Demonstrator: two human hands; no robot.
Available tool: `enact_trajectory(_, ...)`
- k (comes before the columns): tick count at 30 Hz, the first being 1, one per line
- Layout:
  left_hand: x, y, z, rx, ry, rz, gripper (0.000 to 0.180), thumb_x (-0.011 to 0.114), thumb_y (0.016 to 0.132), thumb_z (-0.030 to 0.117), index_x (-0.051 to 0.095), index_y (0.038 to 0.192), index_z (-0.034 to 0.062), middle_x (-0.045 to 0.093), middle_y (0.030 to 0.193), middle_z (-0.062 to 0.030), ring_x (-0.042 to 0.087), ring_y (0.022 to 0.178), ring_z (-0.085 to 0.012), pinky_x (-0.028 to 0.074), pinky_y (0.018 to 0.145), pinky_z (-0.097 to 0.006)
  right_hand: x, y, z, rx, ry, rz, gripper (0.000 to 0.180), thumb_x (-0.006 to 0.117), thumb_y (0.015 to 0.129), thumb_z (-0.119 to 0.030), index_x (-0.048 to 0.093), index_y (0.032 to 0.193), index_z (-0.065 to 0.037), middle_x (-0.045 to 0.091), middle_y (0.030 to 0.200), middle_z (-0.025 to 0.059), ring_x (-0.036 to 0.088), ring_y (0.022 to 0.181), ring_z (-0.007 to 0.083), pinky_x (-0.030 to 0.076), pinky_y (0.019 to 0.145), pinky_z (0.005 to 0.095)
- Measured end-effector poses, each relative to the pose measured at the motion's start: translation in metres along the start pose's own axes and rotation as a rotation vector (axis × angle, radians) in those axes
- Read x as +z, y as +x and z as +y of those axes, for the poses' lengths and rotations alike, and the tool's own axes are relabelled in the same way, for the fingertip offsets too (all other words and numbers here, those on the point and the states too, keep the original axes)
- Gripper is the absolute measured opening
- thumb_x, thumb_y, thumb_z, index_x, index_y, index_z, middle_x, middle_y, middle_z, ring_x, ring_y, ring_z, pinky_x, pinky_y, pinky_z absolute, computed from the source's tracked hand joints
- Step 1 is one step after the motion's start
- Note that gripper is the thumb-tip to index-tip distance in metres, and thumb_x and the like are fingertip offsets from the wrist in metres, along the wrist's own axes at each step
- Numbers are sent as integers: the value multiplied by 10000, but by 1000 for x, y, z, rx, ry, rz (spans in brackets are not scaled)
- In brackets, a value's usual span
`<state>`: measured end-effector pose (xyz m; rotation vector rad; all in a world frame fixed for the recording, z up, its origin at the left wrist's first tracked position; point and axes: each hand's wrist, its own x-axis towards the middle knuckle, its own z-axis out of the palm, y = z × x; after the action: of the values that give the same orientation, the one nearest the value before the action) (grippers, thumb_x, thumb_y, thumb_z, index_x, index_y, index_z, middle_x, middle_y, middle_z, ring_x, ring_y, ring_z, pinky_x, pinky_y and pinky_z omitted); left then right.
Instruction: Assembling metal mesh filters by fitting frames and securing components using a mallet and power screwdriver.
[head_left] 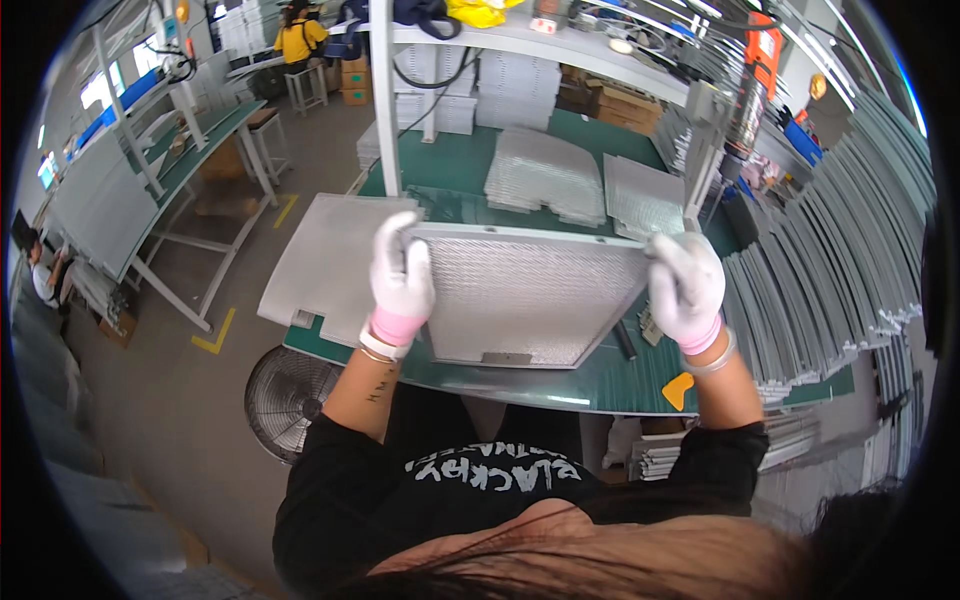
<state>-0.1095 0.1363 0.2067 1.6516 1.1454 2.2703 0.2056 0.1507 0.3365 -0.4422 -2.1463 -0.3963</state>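
Over green counter point(600, 385), I see framed mesh filter panel point(520, 300) held up: left hand point(400, 280) clamped on left edge, right hand point(686, 285) clamped on right corner; 2 mesh stacks point(545, 175) behind.

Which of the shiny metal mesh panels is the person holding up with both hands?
The framed mesh panel nearest the person, gripped by the left hand and right hand. The other mesh panels lie untouched in stacks farther back on the green table.
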Motion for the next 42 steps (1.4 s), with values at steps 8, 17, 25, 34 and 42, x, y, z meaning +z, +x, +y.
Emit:
enact_trajectory(8, 41, 109, 115, 812, 163, -692, 281, 592, 813, 4, 619, 1092, 32, 619, 845, -95, 591, 704, -256, 484, 667, -344, 97, -272, 35, 1050, -321, -567, 512, 611, 841, -224, 482, 1308, -59, 589, 1094, 222, 595, 1037, 398, 489, 909, 475)
enact_trajectory(17, 178, 17, 52, 1033, 365, -1183, 290, 569, 866, 224, 578, 1151, 168, 570, 703, -30, 612, 657, -214, 495, 657, -351, 86, -289, 59, 825, -23, -298, 558, 492, 912, -100, 349, 1447, -31, 598, 931, 89, 589, 669, 145, 474, 570, 284)
enact_trajectory(25, 189, -15, 51, 618, 328, -761, 616, 750, 682, 477, 614, 1139, 86, 582, 664, -39, 585, 661, -240, 466, 756, -386, -97, -173, -44, 1114, 292, -12, 640, 449, 938, 8, 205, 1527, -34, 597, 816, 50, 479, 583, 47, 423, 523, 190)
enact_trajectory(34, 195, -17, 45, 581, 324, -667, 448, 776, 625, 471, 588, 768, 90, 479, 611, -37, 511, 603, -240, 402, 588, -392, -114, -136, -66, 679, -222, -210, 544, 505, 904, -11, 397, 1437, -20, 628, 835, 119, 578, 596, 210, 496, 568, 310)
enact_trajectory(42, 180, -18, 41, 610, 354, -634, 528, 759, 638, 488, 634, 936, 71, 489, 661, -47, 517, 629, -247, 423, 635, -397, -111, -152, -74, 782, -141, 197, 581, 454, 943, -8, 267, 1493, 4, 563, 804, 80, 519, 607, 128, 453, 546, 252)
